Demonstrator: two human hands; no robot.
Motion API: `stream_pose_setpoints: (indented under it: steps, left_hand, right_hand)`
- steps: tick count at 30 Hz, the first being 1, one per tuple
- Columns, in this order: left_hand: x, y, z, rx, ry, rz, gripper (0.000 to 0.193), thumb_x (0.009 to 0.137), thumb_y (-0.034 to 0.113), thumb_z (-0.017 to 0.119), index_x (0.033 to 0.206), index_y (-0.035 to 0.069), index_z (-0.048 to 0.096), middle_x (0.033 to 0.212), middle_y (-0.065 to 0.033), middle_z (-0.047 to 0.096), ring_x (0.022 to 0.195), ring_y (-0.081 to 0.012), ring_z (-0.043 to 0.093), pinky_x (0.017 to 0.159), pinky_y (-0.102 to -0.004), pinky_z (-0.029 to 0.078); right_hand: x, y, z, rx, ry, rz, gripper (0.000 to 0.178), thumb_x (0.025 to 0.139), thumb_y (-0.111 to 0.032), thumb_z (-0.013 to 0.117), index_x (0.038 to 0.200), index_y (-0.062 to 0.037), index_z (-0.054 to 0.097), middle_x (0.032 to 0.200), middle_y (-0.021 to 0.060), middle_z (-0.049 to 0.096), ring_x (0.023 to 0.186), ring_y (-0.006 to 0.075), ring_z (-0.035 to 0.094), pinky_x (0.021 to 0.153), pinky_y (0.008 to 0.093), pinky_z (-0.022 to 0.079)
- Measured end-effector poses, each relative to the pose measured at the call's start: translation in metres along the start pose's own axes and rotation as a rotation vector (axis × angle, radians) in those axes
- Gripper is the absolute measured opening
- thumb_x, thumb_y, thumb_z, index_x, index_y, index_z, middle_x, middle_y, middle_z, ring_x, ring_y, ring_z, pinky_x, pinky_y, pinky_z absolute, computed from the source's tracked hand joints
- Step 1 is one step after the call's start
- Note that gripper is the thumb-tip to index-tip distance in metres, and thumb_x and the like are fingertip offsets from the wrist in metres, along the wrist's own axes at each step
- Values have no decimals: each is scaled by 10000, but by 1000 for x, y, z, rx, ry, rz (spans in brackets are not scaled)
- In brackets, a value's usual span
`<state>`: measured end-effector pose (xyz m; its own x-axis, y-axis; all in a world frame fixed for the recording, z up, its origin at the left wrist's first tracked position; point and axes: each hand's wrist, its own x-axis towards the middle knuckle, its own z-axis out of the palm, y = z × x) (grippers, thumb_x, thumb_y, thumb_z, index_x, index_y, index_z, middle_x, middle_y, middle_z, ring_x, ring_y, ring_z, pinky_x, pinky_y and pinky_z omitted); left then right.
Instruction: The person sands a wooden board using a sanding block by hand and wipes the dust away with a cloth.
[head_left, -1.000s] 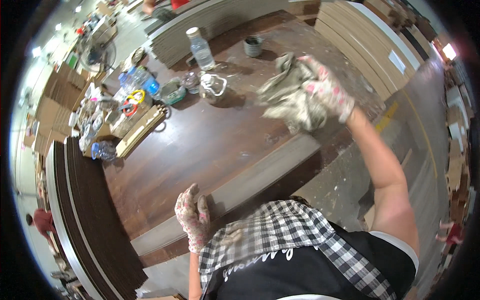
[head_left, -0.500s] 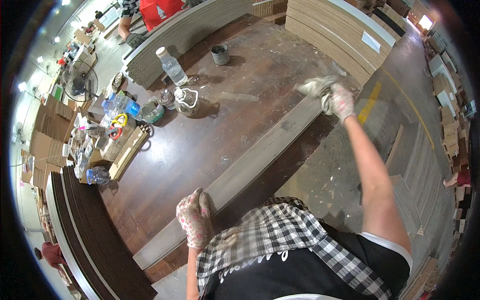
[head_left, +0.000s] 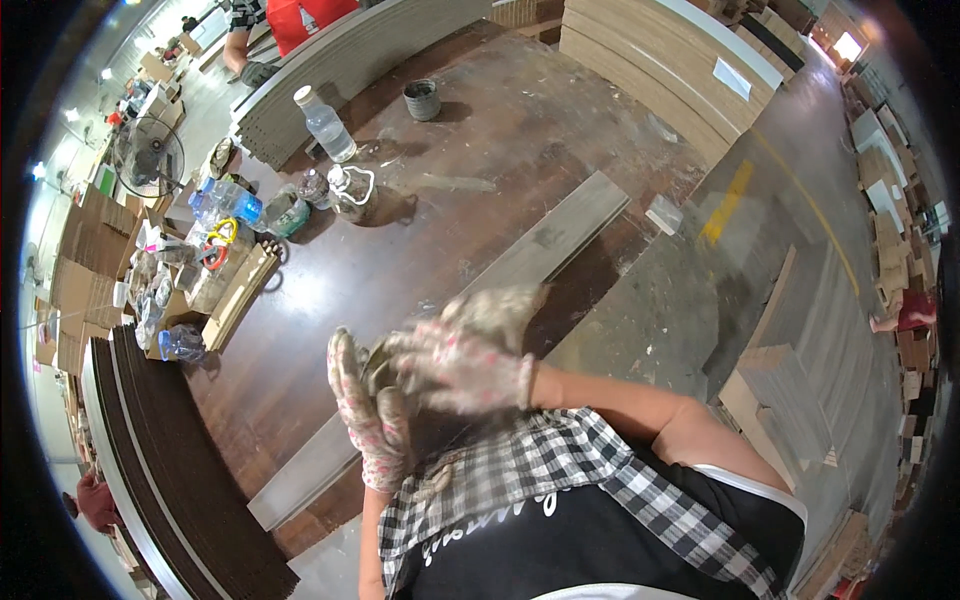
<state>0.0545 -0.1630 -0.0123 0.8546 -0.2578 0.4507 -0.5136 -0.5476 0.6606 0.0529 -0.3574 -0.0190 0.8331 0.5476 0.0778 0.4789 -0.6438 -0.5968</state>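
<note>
A long grey board (head_left: 560, 232) lies slantwise across the brown table near its front edge, its middle hidden behind my hands. Over that middle my right hand (head_left: 465, 365), in a white glove with pink dots, is closed on a crumpled, soiled rag (head_left: 500, 310); both are smeared by motion. My left hand (head_left: 368, 410), gloved alike, stands upright just beside it with its fingers stretched out. The fingertips of my right hand reach the left palm, and a dark bit shows between the two hands; whether it is part of the rag I cannot tell.
On the table (head_left: 400, 260) stand a tall clear bottle (head_left: 328, 130), a handled jar (head_left: 350, 192) and a dark cup (head_left: 422, 101). Scissors (head_left: 219, 240) lie among bottles at left. Board stacks (head_left: 660, 75) rise behind. A co-worker's gloved hand (head_left: 258, 74) rests at back left.
My right hand has swept the rag from the board's far end back to my left hand. My left hand has lifted off the board, fingers raised.
</note>
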Motion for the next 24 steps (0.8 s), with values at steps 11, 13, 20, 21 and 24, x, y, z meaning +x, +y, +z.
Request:
stream_pose_setpoints:
  steps: [11,13,20,21,24]
  left_hand:
    - [9,9,59,485,-354,82,585,830,212,699,1405,185,596,1489,-115,533,1402,-383,449,1169,-559,322]
    - [-7,0,46,486,-278,75,513,895,254,668,1396,164,602,1492,-119,531,1417,-379,437,1176,-569,312]
    - [-116,-61,-96,726,64,-235,453,913,147,629,1364,103,621,1471,-134,550,1411,-396,442,1187,-546,315]
    - [-137,-80,-122,752,127,-234,450,918,142,614,1366,101,621,1455,-141,565,1399,-392,459,1190,-538,317]
    - [-191,-142,-209,876,302,-236,426,883,106,668,1309,108,657,1389,-122,617,1345,-358,517,1150,-503,387]
  right_hand:
    - [-4,61,-21,444,823,137,310,1040,-50,466,1330,-10,568,1297,115,624,1245,227,567,1108,350,426]
    - [-10,86,-19,276,775,187,306,1053,-82,476,1326,-12,596,1314,113,640,1250,224,583,1101,364,439]
    - [-18,112,-15,88,635,259,316,1076,-134,478,1328,-10,623,1280,130,684,1193,217,644,1052,356,483]
    - [-18,113,-16,70,619,285,316,1077,-138,478,1327,-12,625,1283,127,684,1187,216,648,1046,353,487]
    - [-17,122,-14,54,623,364,314,1075,-149,494,1326,-14,627,1254,120,699,1166,203,658,1037,340,489]
